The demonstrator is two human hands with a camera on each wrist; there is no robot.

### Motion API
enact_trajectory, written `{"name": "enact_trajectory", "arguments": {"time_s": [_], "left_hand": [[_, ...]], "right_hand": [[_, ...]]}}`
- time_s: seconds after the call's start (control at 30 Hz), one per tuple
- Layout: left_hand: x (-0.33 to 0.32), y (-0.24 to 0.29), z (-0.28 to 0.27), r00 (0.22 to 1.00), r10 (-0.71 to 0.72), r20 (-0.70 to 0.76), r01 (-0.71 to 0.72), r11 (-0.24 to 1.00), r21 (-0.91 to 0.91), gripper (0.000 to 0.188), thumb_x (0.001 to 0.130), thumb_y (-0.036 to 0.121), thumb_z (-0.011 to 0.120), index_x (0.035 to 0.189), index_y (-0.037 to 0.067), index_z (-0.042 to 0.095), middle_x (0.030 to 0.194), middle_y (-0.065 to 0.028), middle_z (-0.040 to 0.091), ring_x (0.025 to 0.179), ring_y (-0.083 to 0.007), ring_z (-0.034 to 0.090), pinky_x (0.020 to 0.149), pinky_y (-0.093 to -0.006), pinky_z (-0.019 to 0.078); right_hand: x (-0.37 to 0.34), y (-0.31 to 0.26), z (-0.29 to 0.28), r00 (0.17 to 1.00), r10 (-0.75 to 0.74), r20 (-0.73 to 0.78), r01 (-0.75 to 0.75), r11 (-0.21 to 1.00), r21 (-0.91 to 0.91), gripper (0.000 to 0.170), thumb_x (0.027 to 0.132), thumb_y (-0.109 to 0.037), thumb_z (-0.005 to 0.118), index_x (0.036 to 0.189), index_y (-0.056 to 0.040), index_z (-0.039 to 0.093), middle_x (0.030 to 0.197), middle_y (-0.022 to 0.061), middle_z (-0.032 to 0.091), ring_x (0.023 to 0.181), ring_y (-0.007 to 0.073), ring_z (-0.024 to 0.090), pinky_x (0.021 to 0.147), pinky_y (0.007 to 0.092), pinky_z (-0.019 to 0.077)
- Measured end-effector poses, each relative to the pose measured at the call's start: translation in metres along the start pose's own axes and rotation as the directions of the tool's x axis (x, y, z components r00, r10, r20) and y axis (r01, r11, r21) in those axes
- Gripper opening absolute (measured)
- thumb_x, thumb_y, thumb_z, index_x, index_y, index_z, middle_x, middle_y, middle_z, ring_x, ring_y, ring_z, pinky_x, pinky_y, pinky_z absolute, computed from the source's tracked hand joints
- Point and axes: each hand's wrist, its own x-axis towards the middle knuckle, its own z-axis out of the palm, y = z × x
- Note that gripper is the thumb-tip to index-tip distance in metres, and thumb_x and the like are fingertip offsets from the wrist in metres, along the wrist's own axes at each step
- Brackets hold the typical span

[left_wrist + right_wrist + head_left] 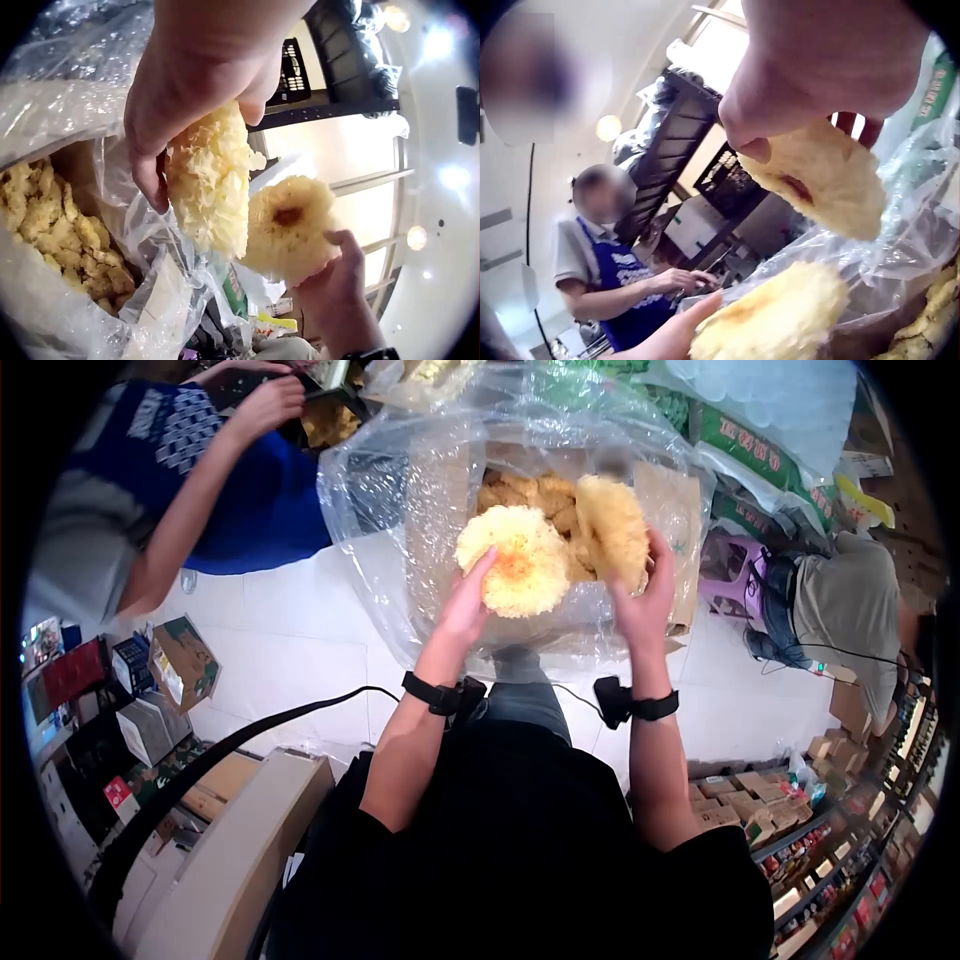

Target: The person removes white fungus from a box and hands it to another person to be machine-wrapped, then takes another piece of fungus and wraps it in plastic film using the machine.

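Note:
In the head view my left hand [463, 605] holds a round, frilly, pale-yellow dried snow fungus [522, 560] with an orange-brown centre, thumb over its face. My right hand [648, 600] grips a second dried snow fungus [613, 525] along its right edge, tilted more side-on. Its dark brown base spot [287, 216] shows in the left wrist view. Both pieces are held up over an open cardboard box [668, 505] lined with clear plastic [365, 485]. Inside lie several more yellow-brown pieces [64, 232].
Green-and-white printed sacks [745, 450] stand beyond the box to the right. A person in a blue apron [255, 500] works at the left. Another person [845, 600] is by a purple stool [735, 575] at the right. Shelves [850, 870] and cartons [185, 660] line the sides.

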Motion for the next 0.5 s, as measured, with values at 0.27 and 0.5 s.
{"name": "enact_trajectory", "arguments": {"time_s": [0.27, 0.5], "left_hand": [[-0.019, 0.007, 0.033, 0.974, 0.126, 0.190, -0.123, 0.992, -0.027, 0.048, 0.098, 0.040, 0.029, 0.135, 0.009, 0.035, 0.130, -0.0092, 0.048, 0.116, -0.0226, 0.051, 0.094, -0.0383, 0.0452], [-0.050, 0.017, 0.062, 0.936, 0.190, 0.295, -0.125, 0.966, -0.227, 0.053, 0.096, 0.043, 0.034, 0.138, 0.010, 0.030, 0.131, -0.0100, 0.047, 0.118, -0.0219, 0.048, 0.096, -0.0372, 0.0400]], "right_hand": [[-0.030, -0.074, 0.029, 0.774, -0.572, 0.272, 0.625, 0.618, -0.477, 0.066, 0.055, -0.023, 0.072, 0.118, -0.0098, 0.054, 0.117, 0.0113, 0.050, 0.108, 0.0304, 0.048, 0.091, 0.0441, 0.0381], [-0.038, -0.082, 0.013, 0.791, -0.562, 0.241, 0.604, 0.658, -0.450, 0.065, 0.059, -0.020, 0.071, 0.120, -0.0092, 0.052, 0.120, 0.0141, 0.048, 0.112, 0.0328, 0.046, 0.096, 0.0442, 0.0362]]}}
